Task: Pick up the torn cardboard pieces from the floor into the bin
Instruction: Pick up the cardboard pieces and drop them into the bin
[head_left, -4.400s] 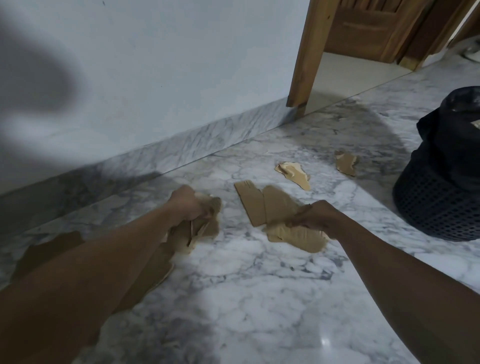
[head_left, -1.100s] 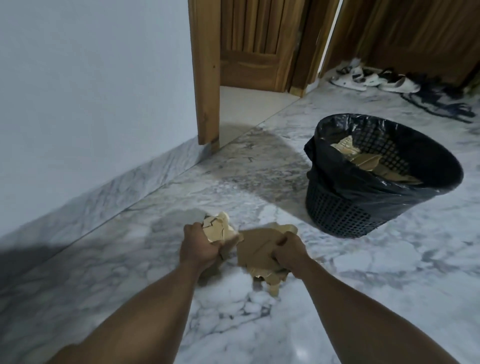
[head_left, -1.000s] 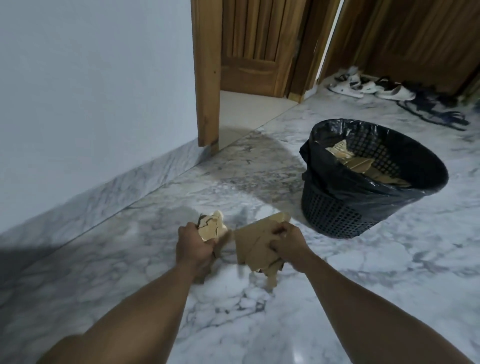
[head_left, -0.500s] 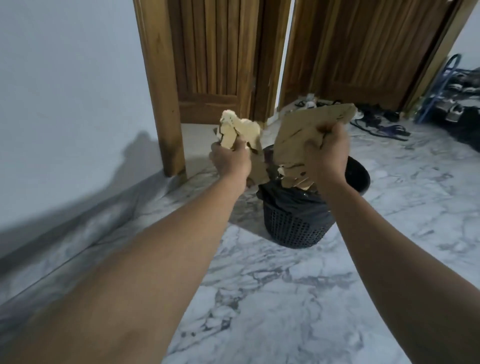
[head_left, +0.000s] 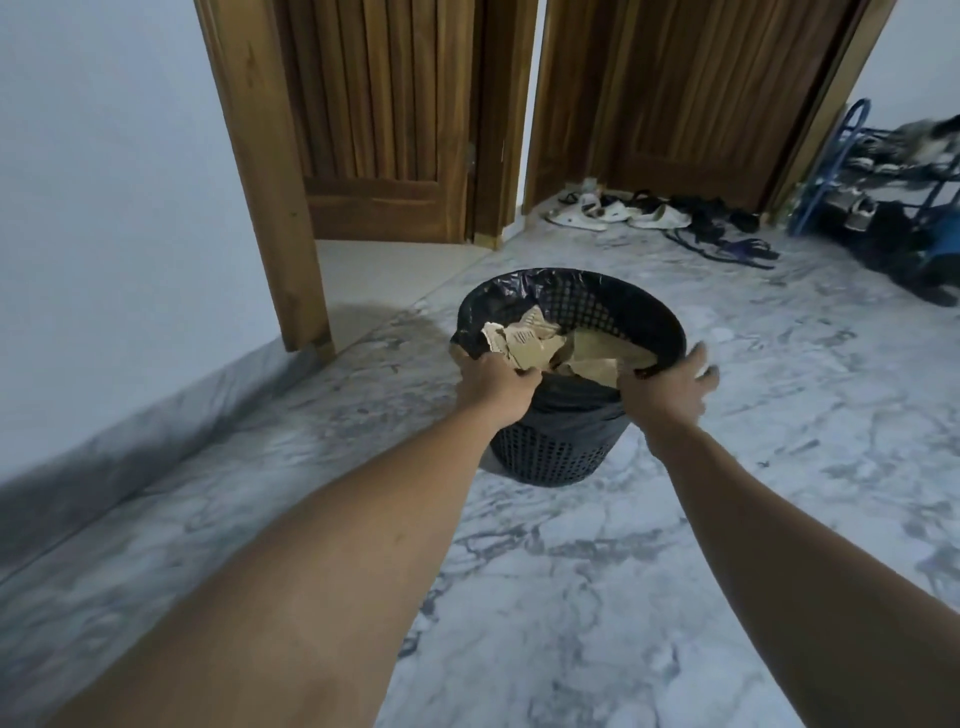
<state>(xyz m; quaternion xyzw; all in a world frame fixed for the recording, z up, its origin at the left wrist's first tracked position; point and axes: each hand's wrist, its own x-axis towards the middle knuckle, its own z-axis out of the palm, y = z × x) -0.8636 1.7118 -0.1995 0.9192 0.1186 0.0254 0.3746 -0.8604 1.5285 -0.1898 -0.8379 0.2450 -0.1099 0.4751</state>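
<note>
1. The step in hand is the drop: both arms reach out over the near rim of the black mesh bin (head_left: 623, 306), which stands on the marble floor (head_left: 545, 597) and is lined with a dark bag
2. The left hand (head_left: 493, 382) is curled at the rim with torn cardboard pieces (head_left: 524, 345) right at its fingertips; whether it grips them or has just let go, I cannot tell
3. The right hand (head_left: 667, 387) is spread open, fingers fanned, holding nothing
4. More cardboard lies heaped inside the bin, filling it towards the top
5. Next move, as I judge it: open the left fingers fully so the scraps fall inside, then check the floor, where no loose piece shows in this view
</note>
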